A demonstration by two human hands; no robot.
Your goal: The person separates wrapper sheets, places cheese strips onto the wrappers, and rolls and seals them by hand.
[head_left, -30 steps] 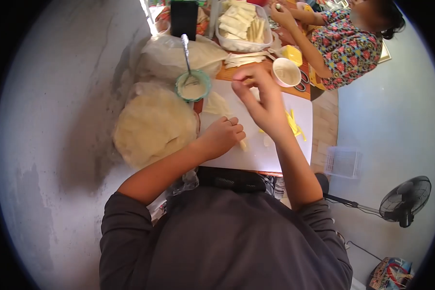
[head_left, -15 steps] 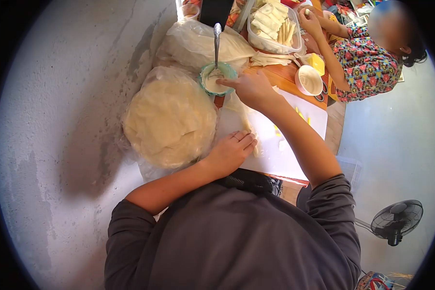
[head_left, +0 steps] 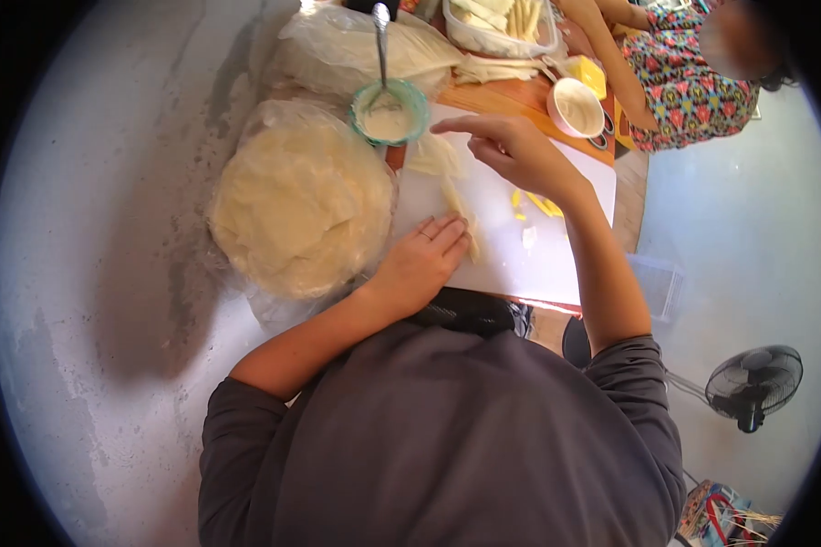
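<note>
My left hand [head_left: 426, 259] lies on the white board [head_left: 529, 269], fingers together over a thin rolled wrapper [head_left: 472, 244] and holding it down. The loose end of the wrapper [head_left: 436, 157] spreads flat toward the teal bowl. Above the board's right half, my right hand [head_left: 523, 157] points left with its index finger stretched out and the others curled; nothing shows in it. A spoon [head_left: 380, 46] stands in the teal bowl [head_left: 414, 130], which holds white paste [head_left: 385, 121]. Yellow strips [head_left: 545, 206] and a small white piece [head_left: 529, 238] lie right of the roll.
A large stack of round wrappers [head_left: 301, 210] in plastic sits left of the board. Farther back are a plastic bag [head_left: 356, 55], a tub of rolls [head_left: 504, 38], a pink-rimmed cup [head_left: 576, 108] and a yellow block [head_left: 588, 75]. Another person [head_left: 670, 77] works at right.
My right hand has drawn back from the teal bowl, its fingertip leaving the paste, to over the board near the wrapper's loose end. My left hand stays on the roll. The camera view has shifted.
</note>
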